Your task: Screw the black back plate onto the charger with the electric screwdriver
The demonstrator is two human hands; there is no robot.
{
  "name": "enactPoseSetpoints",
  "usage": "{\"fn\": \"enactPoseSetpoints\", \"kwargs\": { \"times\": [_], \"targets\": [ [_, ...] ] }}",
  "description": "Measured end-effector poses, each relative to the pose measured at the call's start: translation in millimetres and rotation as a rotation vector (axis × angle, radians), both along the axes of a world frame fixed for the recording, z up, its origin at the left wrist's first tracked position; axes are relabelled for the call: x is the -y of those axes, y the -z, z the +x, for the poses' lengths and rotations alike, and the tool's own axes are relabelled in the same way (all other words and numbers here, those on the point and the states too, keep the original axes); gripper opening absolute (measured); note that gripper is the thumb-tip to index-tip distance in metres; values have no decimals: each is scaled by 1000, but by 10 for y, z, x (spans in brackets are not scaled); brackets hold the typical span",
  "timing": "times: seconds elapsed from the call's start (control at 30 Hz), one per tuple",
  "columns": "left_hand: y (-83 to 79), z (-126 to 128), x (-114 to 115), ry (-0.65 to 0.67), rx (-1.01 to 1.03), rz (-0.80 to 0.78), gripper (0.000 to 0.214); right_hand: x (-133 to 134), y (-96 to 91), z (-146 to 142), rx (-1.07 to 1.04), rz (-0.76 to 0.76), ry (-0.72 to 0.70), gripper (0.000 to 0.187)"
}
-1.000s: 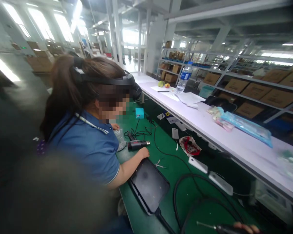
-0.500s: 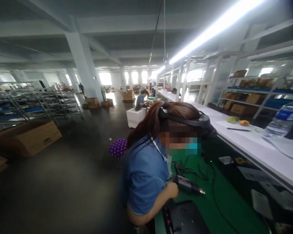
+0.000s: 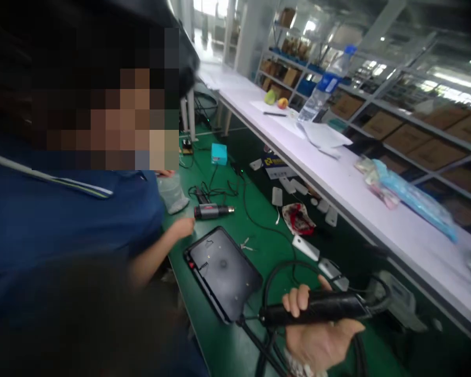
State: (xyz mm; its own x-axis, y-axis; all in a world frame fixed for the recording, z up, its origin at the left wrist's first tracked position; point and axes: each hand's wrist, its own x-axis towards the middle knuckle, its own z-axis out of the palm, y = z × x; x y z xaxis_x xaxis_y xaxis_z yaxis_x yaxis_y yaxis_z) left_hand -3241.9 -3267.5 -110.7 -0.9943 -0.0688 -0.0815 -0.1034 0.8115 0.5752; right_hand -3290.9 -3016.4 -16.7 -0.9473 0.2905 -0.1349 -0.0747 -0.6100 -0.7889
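My right hand point(image 3: 317, 330) is low in the middle of the view, palm up, its fingers wrapped round a black corded hand tool point(image 3: 322, 309) whose thin tip points left. The tip is near the lower corner of a flat black panel point(image 3: 223, 272) lying on the green mat point(image 3: 267, 209). My left hand is out of view. A co-worker in a blue shirt point(image 3: 63, 209) fills the left side; that person's hand point(image 3: 182, 228) rests on the mat between the panel and a black heat gun point(image 3: 214, 211).
Black cables point(image 3: 275, 272) loop over the mat, with white adapters point(image 3: 306, 247), a red-and-white item point(image 3: 296, 217) and a teal box point(image 3: 219, 153). A white shelf point(image 3: 337, 178) along the right carries a water bottle point(image 3: 324, 86), fruit point(image 3: 272, 97), papers and a blue bag point(image 3: 412, 199).
The view swung from the factory floor back down to the bench. My right hand with the black tool has come up into view. The co-worker's hand has let go of the heat gun.
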Motion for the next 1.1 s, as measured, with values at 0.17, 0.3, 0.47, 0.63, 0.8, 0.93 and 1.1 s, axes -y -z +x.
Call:
{"fn": "enactPoseSetpoints", "kwargs": {
  "times": [0.17,0.3,0.47,0.63,0.8,0.93,1.1],
  "targets": [
    [462,-91,397,-151,40,64,35,193,258,-409,-46,184,8,84],
    [827,-669,515,-193,-45,28,58,328,436,-759,-106,329,-43,99],
    [1191,-1320,674,-102,67,-16,77,754,613,-1316,-251,458,-43,68],
    [1403,-1762,724,-48,217,-41,90,1303,963,-1925,-401,559,49,40],
    [1585,-2008,720,-59,319,-18,100,1728,1412,-2439,-463,502,44,30],
    [1681,-2080,753,-58,391,5,103,1955,1746,-2669,-422,484,-9,30],
    [1716,-2111,769,-87,431,27,101,2064,1973,-2756,-373,553,-76,30]
  ]
}}
